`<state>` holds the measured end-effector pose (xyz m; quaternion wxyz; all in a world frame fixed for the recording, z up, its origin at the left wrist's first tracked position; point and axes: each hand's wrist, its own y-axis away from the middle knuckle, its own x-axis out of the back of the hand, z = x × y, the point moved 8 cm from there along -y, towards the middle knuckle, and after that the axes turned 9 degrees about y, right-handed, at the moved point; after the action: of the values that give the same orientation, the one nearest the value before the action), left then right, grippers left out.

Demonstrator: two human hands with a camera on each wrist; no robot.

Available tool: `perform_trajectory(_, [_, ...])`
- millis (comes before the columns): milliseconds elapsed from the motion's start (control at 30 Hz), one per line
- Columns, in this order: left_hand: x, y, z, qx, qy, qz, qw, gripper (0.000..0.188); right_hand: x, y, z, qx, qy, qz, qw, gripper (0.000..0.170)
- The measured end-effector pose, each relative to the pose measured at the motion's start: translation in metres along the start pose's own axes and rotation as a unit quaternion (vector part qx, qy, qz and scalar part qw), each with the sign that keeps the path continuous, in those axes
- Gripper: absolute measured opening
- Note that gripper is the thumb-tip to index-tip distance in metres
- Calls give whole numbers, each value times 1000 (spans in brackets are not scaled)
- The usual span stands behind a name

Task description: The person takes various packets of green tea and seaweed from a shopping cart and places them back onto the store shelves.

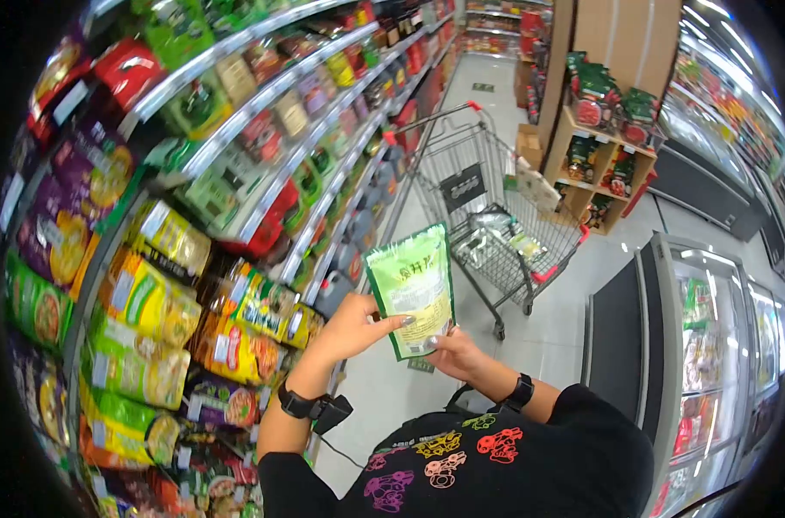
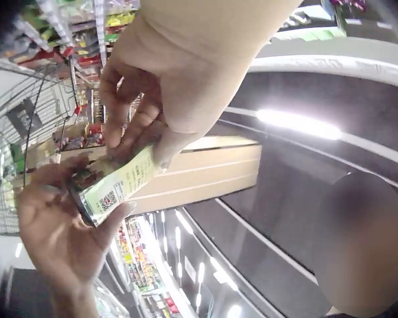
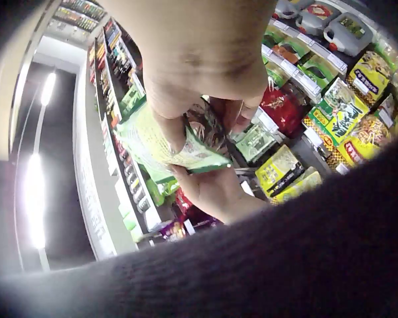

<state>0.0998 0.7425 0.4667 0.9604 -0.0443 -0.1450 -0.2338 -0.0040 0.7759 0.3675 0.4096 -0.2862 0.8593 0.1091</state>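
Note:
A light green pouch (image 1: 412, 285) with a dark green edge is held upright in front of the chest in the head view. My left hand (image 1: 358, 328) grips its left side, thumb across the printed face. At the lower right corner my right hand (image 1: 457, 352) pinches the pouch, thumb in front. From the left wrist view, the pouch (image 2: 123, 185) shows a QR code near its bottom edge, with fingers curled behind it. In the right wrist view, the dark back of the pouch (image 3: 205, 126) shows between the hands.
A wire shopping cart (image 1: 487, 207) with packages inside stands ahead in the aisle. Shelves of bagged goods (image 1: 151, 293) line the left. On the right are a glass-door freezer (image 1: 703, 363) and a wooden display rack (image 1: 604, 164).

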Motion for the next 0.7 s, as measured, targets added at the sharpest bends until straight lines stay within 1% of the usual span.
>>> perform_trajectory(33, [2,16,0,-6,-1,3,1000,23,-8,4,15,-25,-32,-14,999,48])
perform_trajectory(133, [3,51,7,44,89,11,995,22,-21,20,32,-4,3,-29,1000,47])
perform_trajectory(167, [3,58,9,-20,82,6,996,22,-22,24,37,-5,35,-27,999,47])
perform_trajectory(267, [4,71,9,-65,53,-19,996,22,-36,37,36,18,107,-11,994,46])
perform_trajectory(300, [2,71,6,-40,73,-25,996,23,-32,40,39,16,113,9,993,45])
perform_trajectory(367, [-3,67,2,-38,89,-24,995,23,-19,45,40,17,129,53,990,44])
perform_trajectory(433, [-11,57,-5,-47,122,-21,991,22,-7,50,30,42,173,69,982,42])
perform_trajectory(533, [-21,44,-3,-66,-19,-51,996,19,12,62,16,71,224,114,965,40])
perform_trajectory(567, [-21,37,-16,-29,-30,-54,998,27,17,64,11,80,239,130,959,39])
perform_trajectory(667, [-23,17,-25,-49,-38,5,998,45,29,59,-16,145,244,210,936,37])
perform_trajectory(700, [-33,11,-40,-30,-55,-32,998,63,39,56,-22,159,233,229,932,35])
